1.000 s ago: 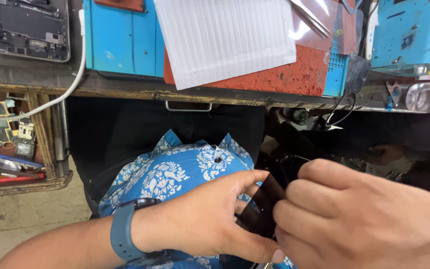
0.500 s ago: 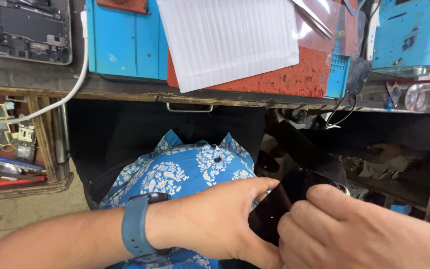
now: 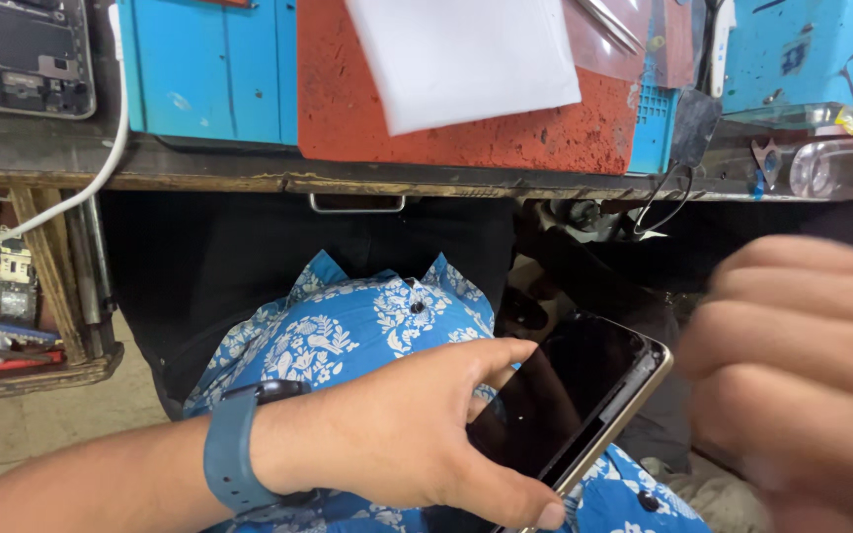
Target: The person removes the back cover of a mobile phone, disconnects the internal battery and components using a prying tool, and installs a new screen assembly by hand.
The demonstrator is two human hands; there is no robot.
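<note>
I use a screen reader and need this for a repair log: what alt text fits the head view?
The left hand holds a dark-screened phone with a pale metal edge, tilted over a lap in a blue floral shirt. The right hand is blurred beside the phone, apparently off it. Above, the workbench carries blue and red mats and white paper.

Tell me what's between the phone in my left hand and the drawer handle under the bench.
In the head view, the blue floral shirt lies between the phone and the drawer handle, with dark shadow above it.
</note>
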